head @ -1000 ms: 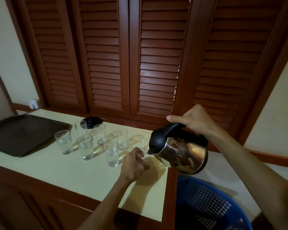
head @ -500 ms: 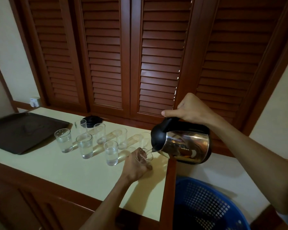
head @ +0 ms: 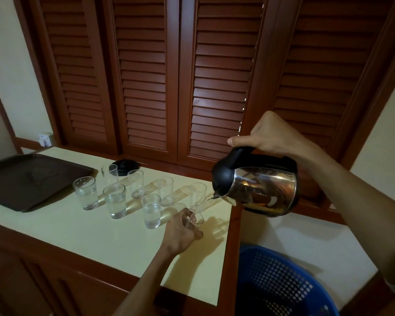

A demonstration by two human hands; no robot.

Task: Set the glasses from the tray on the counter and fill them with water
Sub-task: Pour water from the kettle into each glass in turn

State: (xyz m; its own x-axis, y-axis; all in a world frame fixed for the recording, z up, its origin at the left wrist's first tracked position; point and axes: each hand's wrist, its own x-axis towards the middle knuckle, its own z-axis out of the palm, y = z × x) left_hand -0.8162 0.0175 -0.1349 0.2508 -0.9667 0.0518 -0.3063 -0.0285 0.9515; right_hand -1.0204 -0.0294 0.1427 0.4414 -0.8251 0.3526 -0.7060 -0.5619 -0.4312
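Several clear glasses stand on the pale counter (head: 82, 233); the front ones, such as the glass (head: 114, 200) and the glass (head: 151, 210), hold water. My left hand (head: 180, 233) grips a small glass (head: 195, 218) near the counter's right end. My right hand (head: 267, 135) holds the black handle of a steel kettle (head: 262, 190), tilted left, and a thin stream of water runs from its spout into that glass. The dark tray (head: 21, 179) lies bare at the left.
The kettle's black base (head: 124, 166) sits at the back of the counter by the louvred wooden doors. A blue perforated basket (head: 283, 283) stands on the floor right of the counter's wooden edge. A small white socket (head: 46, 139) is on the back ledge.
My right hand has raised and tipped the kettle further over the glass in my left hand, and water now pours from the spout. The other glasses have not moved.
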